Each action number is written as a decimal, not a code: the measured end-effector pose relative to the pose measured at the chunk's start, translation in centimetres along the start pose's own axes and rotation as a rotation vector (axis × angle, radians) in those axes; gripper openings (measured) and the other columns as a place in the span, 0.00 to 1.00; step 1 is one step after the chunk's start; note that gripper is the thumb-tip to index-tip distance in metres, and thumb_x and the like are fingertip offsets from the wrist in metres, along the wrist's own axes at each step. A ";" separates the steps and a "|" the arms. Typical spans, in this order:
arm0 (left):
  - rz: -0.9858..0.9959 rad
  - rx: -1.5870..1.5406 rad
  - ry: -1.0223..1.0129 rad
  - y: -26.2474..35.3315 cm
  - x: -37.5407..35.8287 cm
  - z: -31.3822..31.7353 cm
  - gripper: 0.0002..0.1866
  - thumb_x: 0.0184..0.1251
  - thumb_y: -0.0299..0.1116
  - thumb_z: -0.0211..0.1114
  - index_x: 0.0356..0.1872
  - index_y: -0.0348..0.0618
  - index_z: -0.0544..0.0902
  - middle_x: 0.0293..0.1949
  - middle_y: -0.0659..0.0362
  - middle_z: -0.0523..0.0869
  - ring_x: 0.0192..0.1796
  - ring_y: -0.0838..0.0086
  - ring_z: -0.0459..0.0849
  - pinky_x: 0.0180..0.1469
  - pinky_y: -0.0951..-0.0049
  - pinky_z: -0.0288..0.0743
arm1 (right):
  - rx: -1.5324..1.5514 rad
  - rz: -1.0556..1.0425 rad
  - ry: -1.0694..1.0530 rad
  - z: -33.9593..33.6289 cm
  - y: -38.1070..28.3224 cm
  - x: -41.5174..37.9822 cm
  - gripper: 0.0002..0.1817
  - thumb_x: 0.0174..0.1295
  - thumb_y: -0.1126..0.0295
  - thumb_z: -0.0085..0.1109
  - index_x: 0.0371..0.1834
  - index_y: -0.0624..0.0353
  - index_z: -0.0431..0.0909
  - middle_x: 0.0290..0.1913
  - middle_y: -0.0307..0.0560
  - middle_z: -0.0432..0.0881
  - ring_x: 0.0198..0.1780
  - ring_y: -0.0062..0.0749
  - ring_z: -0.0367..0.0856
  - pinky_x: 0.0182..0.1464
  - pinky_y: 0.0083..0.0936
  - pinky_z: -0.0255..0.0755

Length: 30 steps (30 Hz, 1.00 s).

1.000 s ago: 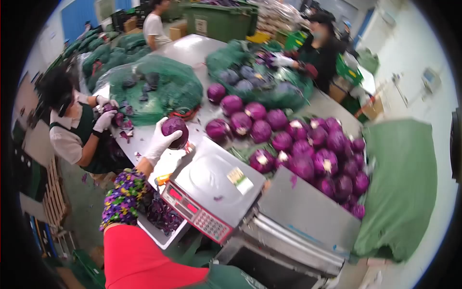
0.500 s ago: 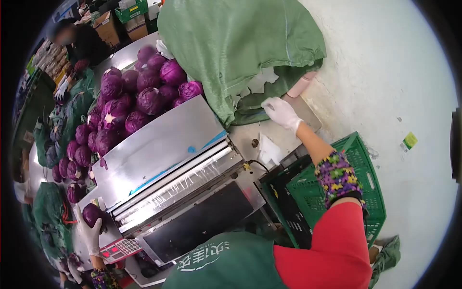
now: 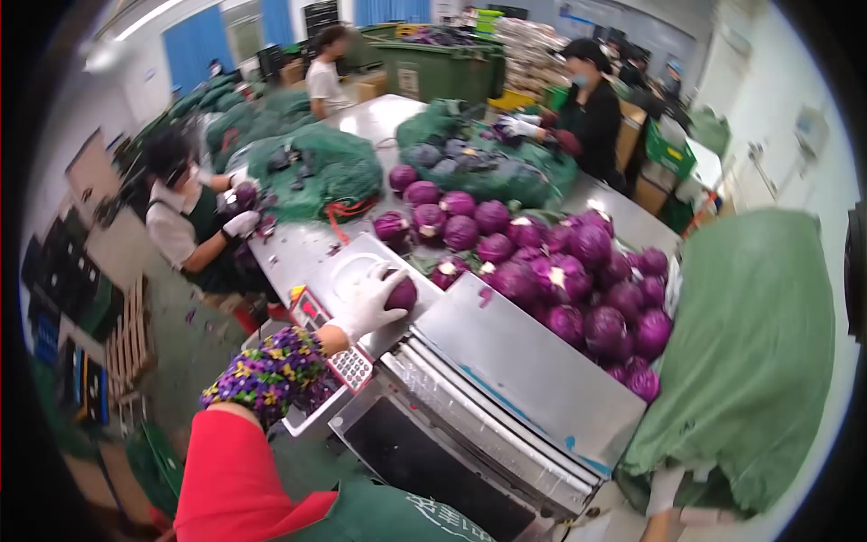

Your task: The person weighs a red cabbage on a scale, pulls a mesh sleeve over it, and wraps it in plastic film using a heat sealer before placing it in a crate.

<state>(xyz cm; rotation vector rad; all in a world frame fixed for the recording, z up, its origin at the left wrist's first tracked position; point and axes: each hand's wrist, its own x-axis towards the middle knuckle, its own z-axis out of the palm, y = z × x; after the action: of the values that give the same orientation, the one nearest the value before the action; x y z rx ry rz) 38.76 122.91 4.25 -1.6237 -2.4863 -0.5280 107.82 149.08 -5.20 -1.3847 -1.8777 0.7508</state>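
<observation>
The left arm [image 3: 260,384] is pointing forward, bending at the elbow, with a red sleeve [image 3: 230,470] covering its upper part and a flowered cover [image 3: 275,363] hugging the forearm down to a strip of bare wrist [image 3: 332,340]. The left hand [image 3: 368,303], wearing a white glove, is facing palm down — fingers and thumb spreading apart and curving in a grasp. Low at the right, the right hand [image 3: 666,490], also wearing a white glove, is pointing away from the body — its fingertips are being hidden, and some bare forearm is showing.
</observation>
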 end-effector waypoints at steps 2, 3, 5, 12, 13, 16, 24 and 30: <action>-0.040 0.062 0.002 0.4 -0.1 -0.4 0.45 0.48 0.45 0.75 0.71 0.55 0.66 0.65 0.38 0.68 0.68 0.43 0.66 0.69 0.51 0.61 | -0.305 -0.129 0.112 -2.2 -4.7 -1.5 0.10 0.62 0.72 0.53 0.36 0.73 0.75 0.32 0.56 0.81 0.35 0.45 0.78 0.40 0.37 0.71; -0.034 0.066 0.037 0.6 -0.4 -0.7 0.43 0.50 0.44 0.74 0.71 0.55 0.66 0.66 0.40 0.68 0.69 0.45 0.65 0.69 0.52 0.61 | -0.035 0.299 -0.042 -3.8 -11.1 -3.1 0.07 0.61 0.74 0.52 0.27 0.67 0.71 0.26 0.54 0.74 0.31 0.43 0.74 0.34 0.34 0.67; 0.005 -0.144 0.143 2.0 -1.1 -2.2 0.38 0.53 0.42 0.72 0.68 0.53 0.69 0.64 0.43 0.71 0.66 0.50 0.71 0.67 0.54 0.64 | -0.205 0.124 0.033 -6.7 -18.6 -7.2 0.14 0.70 0.68 0.54 0.50 0.69 0.79 0.47 0.57 0.83 0.47 0.44 0.79 0.55 0.34 0.71; 0.712 -0.945 0.122 23.5 -7.8 -10.5 0.36 0.60 0.48 0.69 0.68 0.44 0.71 0.64 0.48 0.73 0.67 0.53 0.70 0.67 0.58 0.67 | 0.272 0.115 0.139 -3.0 -36.3 -14.4 0.12 0.69 0.67 0.55 0.39 0.68 0.78 0.34 0.56 0.80 0.38 0.38 0.77 0.44 0.35 0.72; 0.753 -1.073 0.016 25.7 -8.8 -11.7 0.42 0.59 0.50 0.70 0.71 0.44 0.65 0.68 0.44 0.67 0.67 0.50 0.69 0.67 0.58 0.66 | 0.151 -0.070 -0.128 -2.2 -38.6 -13.5 0.15 0.68 0.64 0.56 0.42 0.69 0.79 0.36 0.59 0.82 0.40 0.41 0.79 0.47 0.37 0.74; 0.548 -1.278 -0.098 28.9 -11.4 -11.9 0.40 0.59 0.41 0.71 0.72 0.46 0.63 0.63 0.46 0.69 0.58 0.54 0.77 0.56 0.64 0.76 | 0.149 -0.389 -0.182 4.1 -40.4 -11.2 0.12 0.70 0.67 0.50 0.31 0.62 0.70 0.28 0.43 0.71 0.31 0.24 0.70 0.38 0.22 0.67; -0.109 -1.760 0.061 22.2 -11.0 -8.8 0.11 0.70 0.27 0.60 0.50 0.39 0.75 0.46 0.61 0.77 0.53 0.78 0.75 0.58 0.74 0.70 | 0.282 -0.252 -0.673 9.7 -43.0 -10.3 0.22 0.63 0.69 0.55 0.59 0.66 0.72 0.45 0.46 0.79 0.42 0.23 0.76 0.43 0.22 0.72; -0.275 -1.719 -0.048 15.4 -10.5 -9.6 0.24 0.66 0.36 0.69 0.59 0.40 0.72 0.48 0.60 0.79 0.49 0.80 0.77 0.53 0.77 0.72 | 0.064 -0.262 -0.782 16.1 -44.0 -9.2 0.14 0.65 0.64 0.54 0.38 0.68 0.79 0.27 0.48 0.81 0.31 0.25 0.79 0.36 0.26 0.73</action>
<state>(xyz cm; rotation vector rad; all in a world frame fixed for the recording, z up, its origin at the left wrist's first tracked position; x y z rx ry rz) 56.30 116.04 13.50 -1.2937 -2.0162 -3.1685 71.77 127.52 17.53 -0.8181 -2.5207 1.3252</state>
